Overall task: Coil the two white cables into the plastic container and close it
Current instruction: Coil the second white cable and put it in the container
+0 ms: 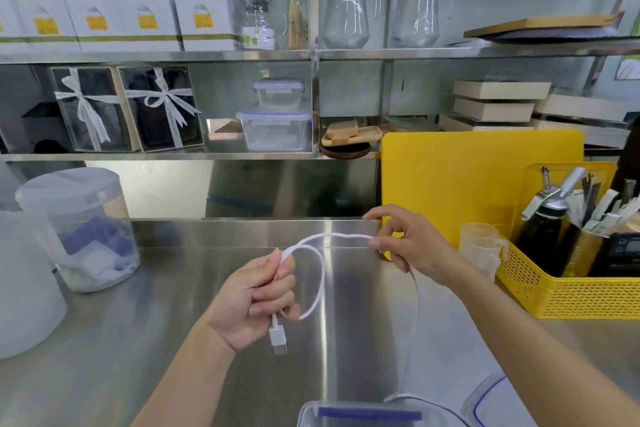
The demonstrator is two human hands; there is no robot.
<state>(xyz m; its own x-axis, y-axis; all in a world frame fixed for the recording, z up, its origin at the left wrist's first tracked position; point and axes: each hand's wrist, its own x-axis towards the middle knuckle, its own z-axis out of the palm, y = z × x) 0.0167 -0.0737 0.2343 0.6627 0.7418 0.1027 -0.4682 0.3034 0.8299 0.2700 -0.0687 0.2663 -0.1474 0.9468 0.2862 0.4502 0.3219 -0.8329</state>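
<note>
A white cable (320,282) forms one loop above the steel counter. My left hand (258,298) is shut on the loop's crossing, with the USB plug (278,340) hanging below my fist. My right hand (408,246) pinches the same cable further along, and the loose length drops from it toward the bottom edge. The clear plastic container (367,414) with a blue clip sits at the bottom centre, partly cut off. Its lid (491,399) with a blue seal lies to the right of it. A second cable is not visible.
A steel counter (156,322) runs under my hands. A round lidded tub (83,229) stands at the left. At the right are a yellow cutting board (478,184), a yellow basket (571,291) of utensils and a small measuring cup (481,246). Shelves behind hold boxes, jugs and containers.
</note>
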